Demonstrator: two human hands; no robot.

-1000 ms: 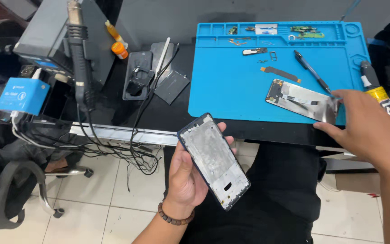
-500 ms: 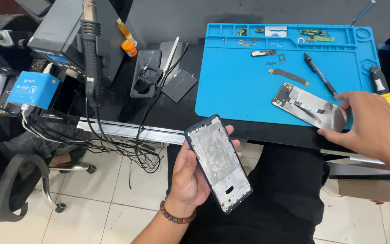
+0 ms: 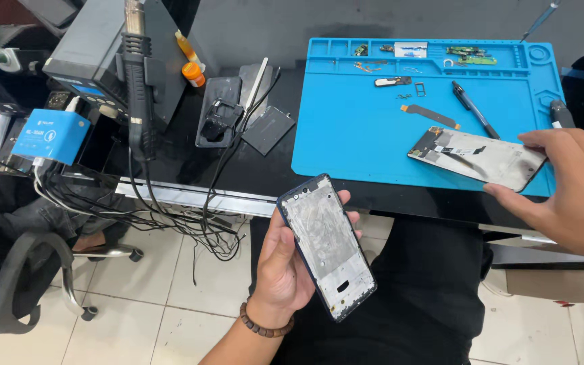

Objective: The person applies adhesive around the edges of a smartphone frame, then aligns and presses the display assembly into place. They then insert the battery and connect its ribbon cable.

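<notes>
Left hand point(image 3: 285, 267) wrapped around a stripped phone frame point(image 3: 326, 247), fingers curled at its far edge, thumb along the near one; frame held tilted above the lap, off the bench, bare inner face up. Bead bracelet point(image 3: 265, 327) at the wrist. Right hand point(image 3: 572, 192) spread and loose, holding nothing, fingertips just beside the end of a screen panel point(image 3: 478, 157) lying face down on the blue mat point(image 3: 346, 135). On the mat near the panel: pen point(image 3: 474, 110), flex strip point(image 3: 430, 115), small parts in the top trays. Left of the mat, on the black bench point(image 3: 251, 176): dark phone covers point(image 3: 219, 120), hot-air wand point(image 3: 136, 74), orange-capped bottle point(image 3: 192, 62), blue box point(image 3: 51, 136), tangled cables point(image 3: 190, 226) hanging over the edge
</notes>
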